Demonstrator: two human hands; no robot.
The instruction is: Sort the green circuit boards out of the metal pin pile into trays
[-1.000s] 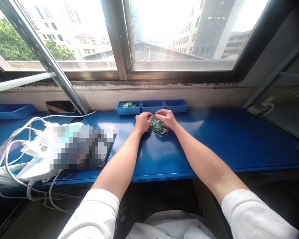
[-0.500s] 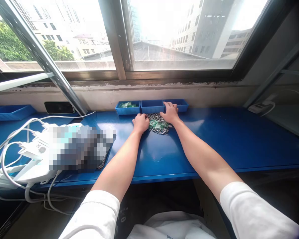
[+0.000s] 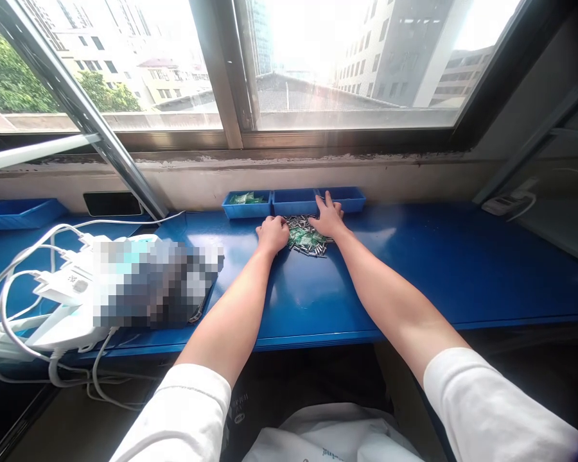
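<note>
A pile of small metal screw-like pieces lies on the blue table, with green-tinted clear packets among them. At its left edge rests my left hand, fingers curled in and their tips hidden, so what they hold does not show. My right hand is at the right edge of the pile, its fingers spread, with nothing visible in them. Behind the hands stand three blue bins: a left bin with green packets in it, a middle bin, and a right bin partly covered by my right hand.
White power strips with plugs and cables crowd the table's left side, beside a blurred patch. A black phone-like slab leans at the wall near a metal post. Another blue bin sits far left. The blue table extends right.
The view has shifted slightly. My right hand's fingers are raised and spread a little more. My left hand stays at the pile's left edge.
</note>
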